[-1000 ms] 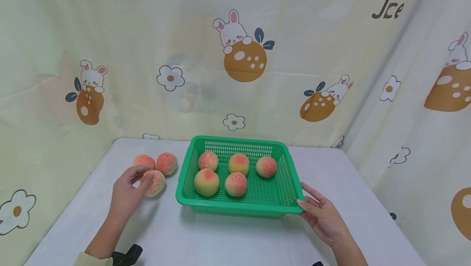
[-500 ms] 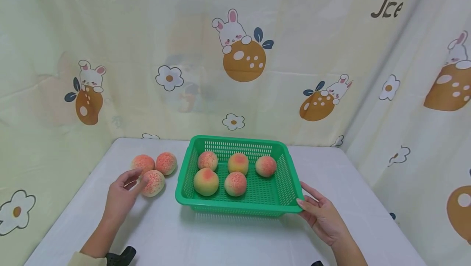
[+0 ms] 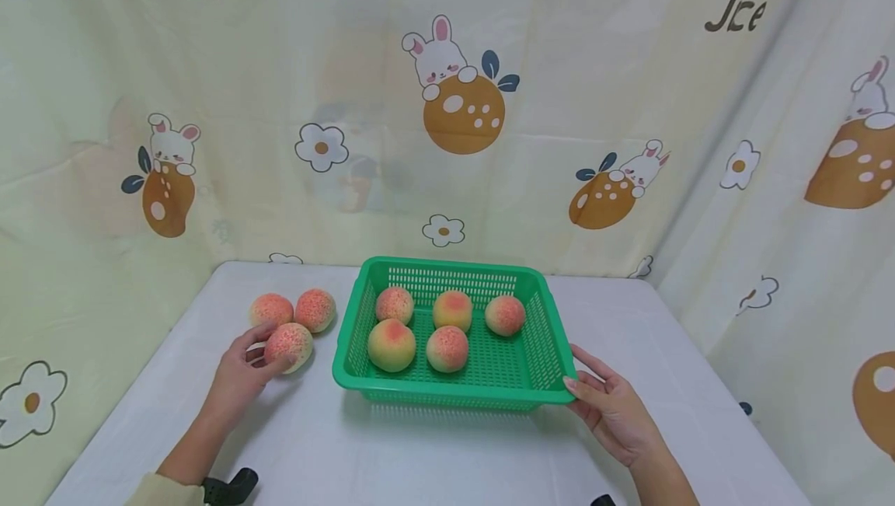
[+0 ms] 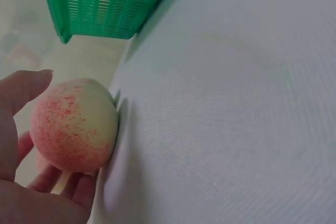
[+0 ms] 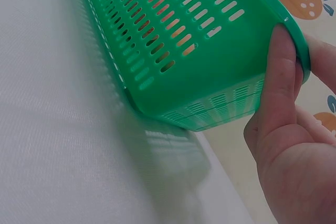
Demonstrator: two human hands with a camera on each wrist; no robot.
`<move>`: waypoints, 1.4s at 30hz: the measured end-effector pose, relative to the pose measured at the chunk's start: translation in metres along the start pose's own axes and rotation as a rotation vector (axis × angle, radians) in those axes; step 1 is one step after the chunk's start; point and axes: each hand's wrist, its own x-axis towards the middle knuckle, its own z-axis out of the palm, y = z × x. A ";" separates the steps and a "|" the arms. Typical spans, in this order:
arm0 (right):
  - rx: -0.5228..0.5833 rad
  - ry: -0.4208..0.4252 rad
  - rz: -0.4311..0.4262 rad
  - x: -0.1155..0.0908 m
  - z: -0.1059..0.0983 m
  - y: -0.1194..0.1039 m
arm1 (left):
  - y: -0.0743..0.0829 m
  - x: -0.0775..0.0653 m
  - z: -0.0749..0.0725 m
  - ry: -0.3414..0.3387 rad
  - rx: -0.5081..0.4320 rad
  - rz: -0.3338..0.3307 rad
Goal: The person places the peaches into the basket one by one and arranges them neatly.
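Noting surroundings first: on the white table (image 3: pixel 447 463), the green basket (image 3: pixel 454 392) stands at centre, holding five peaches: three along the back, left (image 3: pixel 395 305), middle (image 3: pixel 452 310) and right (image 3: pixel 505 315), and two in front, left (image 3: pixel 391 346) and right (image 3: pixel 447 349). Left of it lie three more: the near peach (image 3: pixel 287 344), the far-left peach (image 3: pixel 271 308) and the far-right peach (image 3: pixel 315 310), close-set; contact among them cannot be told. The basket's perforated left wall stands between this cluster and the peaches inside. A patterned curtain (image 3: pixel 266 78) hangs behind the table. Left grip (image 3: pixel 239 372), a bare hand: comes in from the near left, fingers curled around the far and outer sides of the near peach, thumb along its near side; how firmly they press cannot be told. Per the left wrist view, that peach sits at the table surface. Cream sleeve (image 3: pixel 164 490) and black wrist device (image 3: pixel 233 486) show below the left hand. Right grip (image 3: pixel 610 410): pinching the basket rim at the near right corner, thumb on top, fingers against the outside, palm partly turned up.
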 end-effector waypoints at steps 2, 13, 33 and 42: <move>0.000 -0.004 -0.002 0.000 0.000 0.000 | -0.001 0.002 0.001 -0.014 0.011 -0.011; 0.007 -0.004 -0.003 -0.001 -0.001 0.001 | -0.006 0.006 0.005 -0.016 0.065 -0.019; 0.035 -0.030 -0.022 0.000 -0.002 0.000 | 0.001 0.002 0.003 0.011 0.042 -0.011; 0.041 -0.045 -0.026 0.000 -0.003 0.001 | 0.023 -0.007 0.001 0.025 0.011 0.023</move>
